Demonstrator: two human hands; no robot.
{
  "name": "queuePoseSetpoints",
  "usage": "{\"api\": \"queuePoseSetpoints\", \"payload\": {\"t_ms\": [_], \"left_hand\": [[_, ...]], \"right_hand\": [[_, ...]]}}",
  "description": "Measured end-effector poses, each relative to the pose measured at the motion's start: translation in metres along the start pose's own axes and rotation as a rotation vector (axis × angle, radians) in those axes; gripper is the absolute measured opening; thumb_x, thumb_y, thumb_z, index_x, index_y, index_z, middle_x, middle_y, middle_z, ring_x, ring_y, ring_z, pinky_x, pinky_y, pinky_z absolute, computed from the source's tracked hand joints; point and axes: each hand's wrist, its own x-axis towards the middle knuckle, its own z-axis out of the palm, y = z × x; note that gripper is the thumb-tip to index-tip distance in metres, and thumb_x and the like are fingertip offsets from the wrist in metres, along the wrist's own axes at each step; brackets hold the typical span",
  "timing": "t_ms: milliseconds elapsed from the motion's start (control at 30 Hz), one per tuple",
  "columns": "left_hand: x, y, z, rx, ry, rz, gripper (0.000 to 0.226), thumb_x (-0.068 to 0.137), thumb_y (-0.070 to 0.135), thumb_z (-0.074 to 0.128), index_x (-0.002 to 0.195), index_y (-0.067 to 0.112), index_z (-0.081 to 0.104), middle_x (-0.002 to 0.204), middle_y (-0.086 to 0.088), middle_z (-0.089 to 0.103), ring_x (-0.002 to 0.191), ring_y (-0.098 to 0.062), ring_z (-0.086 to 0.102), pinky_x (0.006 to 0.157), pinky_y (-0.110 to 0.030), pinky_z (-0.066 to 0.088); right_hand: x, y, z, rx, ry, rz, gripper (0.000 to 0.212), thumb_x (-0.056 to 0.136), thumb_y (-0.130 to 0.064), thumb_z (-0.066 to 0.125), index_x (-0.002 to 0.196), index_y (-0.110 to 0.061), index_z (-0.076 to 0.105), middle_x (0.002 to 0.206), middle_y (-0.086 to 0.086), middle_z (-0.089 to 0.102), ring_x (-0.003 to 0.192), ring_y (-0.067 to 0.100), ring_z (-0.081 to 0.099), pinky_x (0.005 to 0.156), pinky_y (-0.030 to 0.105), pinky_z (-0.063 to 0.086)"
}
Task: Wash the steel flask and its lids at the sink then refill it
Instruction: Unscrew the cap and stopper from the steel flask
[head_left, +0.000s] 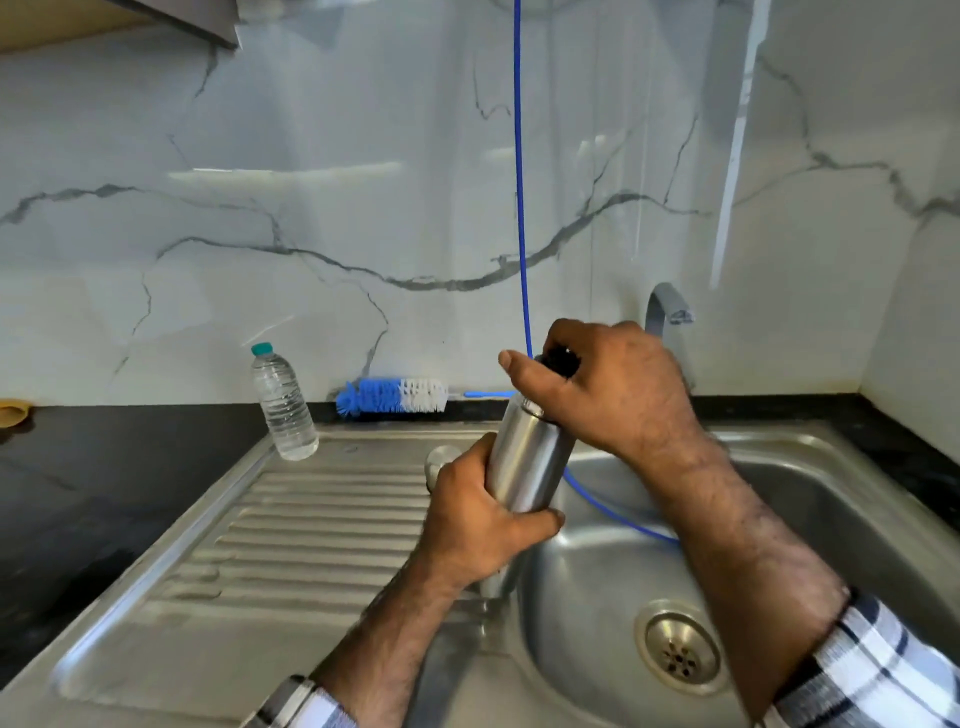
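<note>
Steel flask (524, 457) – brushed silver body, tilted, over the sink's (779, 499) left edge. Left hand (478, 525) grips its lower body; right hand (608, 384) curls round the black lid (563, 359) on top.

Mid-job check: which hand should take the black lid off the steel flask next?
The right hand. Its fingers already curl round the black lid at the top of the steel flask, while the left hand grips the flask's body over the sink and can steady it.
</note>
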Motion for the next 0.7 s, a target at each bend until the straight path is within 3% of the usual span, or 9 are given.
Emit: {"api": "queuePoseSetpoints", "payload": {"t_ms": [133,267,333,400,500,533,600,667,700], "left_hand": [[-0.001,0.002,-0.004,-0.196,-0.179,0.017,0.052,0.047,0.038,0.094,0.090,0.020,0.069,0.076,0.007,0.068,0.070,-0.012,0.063,0.064,-0.037,0.056],[-0.004,0.002,-0.006,-0.407,-0.410,0.045,0.054,0.057,0.021,0.095,0.097,-0.005,0.069,0.090,-0.036,0.067,0.079,-0.041,0.067,0.073,-0.066,0.057],[-0.003,0.003,-0.008,-0.390,-0.322,0.039,0.055,0.056,0.024,0.096,0.096,-0.002,0.069,0.085,-0.025,0.070,0.076,-0.041,0.067,0.069,-0.058,0.059],[0.001,-0.001,-0.012,-0.336,-0.218,0.012,0.057,0.051,0.029,0.096,0.095,0.006,0.069,0.081,-0.003,0.072,0.075,-0.025,0.068,0.067,-0.041,0.058],[0.004,-0.010,-0.015,-0.245,-0.162,-0.016,0.059,0.047,0.034,0.097,0.096,0.017,0.069,0.080,0.007,0.073,0.075,-0.012,0.069,0.067,-0.030,0.056],[0.004,-0.012,-0.015,-0.217,-0.147,-0.027,0.059,0.046,0.033,0.097,0.096,0.019,0.069,0.081,0.008,0.074,0.075,-0.011,0.070,0.067,-0.031,0.057],[0.004,-0.013,-0.014,-0.169,-0.113,-0.027,0.056,0.048,0.031,0.098,0.095,0.025,0.069,0.082,0.010,0.074,0.075,-0.010,0.070,0.068,-0.033,0.059],[0.005,-0.015,-0.014,-0.127,-0.093,-0.011,0.057,0.048,0.036,0.098,0.096,0.031,0.068,0.082,0.014,0.073,0.074,-0.008,0.069,0.068,-0.030,0.058],[0.005,-0.016,-0.014,-0.114,-0.088,-0.004,0.057,0.047,0.038,0.098,0.096,0.033,0.068,0.082,0.015,0.073,0.073,-0.006,0.068,0.068,-0.028,0.057]], "right_hand": [[-0.002,0.010,0.002,0.302,0.009,-0.101,0.044,0.084,-0.059,0.067,0.068,-0.018,0.068,0.055,-0.003,0.059,0.055,0.016,0.057,0.057,0.033,0.047],[-0.004,0.008,-0.008,0.651,-0.138,-0.250,0.022,0.092,-0.034,0.076,0.082,-0.014,0.076,0.069,-0.002,0.069,0.063,0.016,0.065,0.061,0.031,0.049],[0.000,0.011,-0.017,0.653,-0.232,-0.271,0.020,0.096,-0.035,0.075,0.104,-0.017,0.079,0.088,-0.004,0.076,0.080,0.015,0.071,0.073,0.031,0.055],[0.004,0.018,-0.029,0.595,-0.350,-0.260,0.028,0.098,-0.035,0.072,0.124,-0.025,0.074,0.104,-0.006,0.076,0.093,0.013,0.071,0.084,0.027,0.056],[0.006,0.023,-0.034,0.516,-0.504,-0.298,0.035,0.100,-0.012,0.070,0.132,-0.026,0.068,0.120,-0.010,0.073,0.110,0.014,0.068,0.098,0.031,0.055],[0.006,0.021,-0.032,0.505,-0.511,-0.275,0.037,0.099,-0.012,0.072,0.132,-0.028,0.066,0.122,-0.012,0.071,0.111,0.013,0.067,0.099,0.035,0.056],[0.006,0.016,-0.030,0.414,-0.435,-0.174,0.037,0.095,-0.041,0.077,0.129,-0.037,0.064,0.117,-0.013,0.069,0.103,0.009,0.068,0.091,0.038,0.059],[0.005,0.013,-0.028,0.237,-0.347,-0.120,0.051,0.084,-0.073,0.069,0.121,-0.038,0.068,0.094,-0.010,0.069,0.083,0.004,0.066,0.075,0.034,0.056],[0.005,0.012,-0.027,0.219,-0.339,-0.114,0.052,0.082,-0.075,0.068,0.117,-0.036,0.071,0.087,-0.009,0.070,0.076,0.003,0.064,0.070,0.032,0.054]]}}
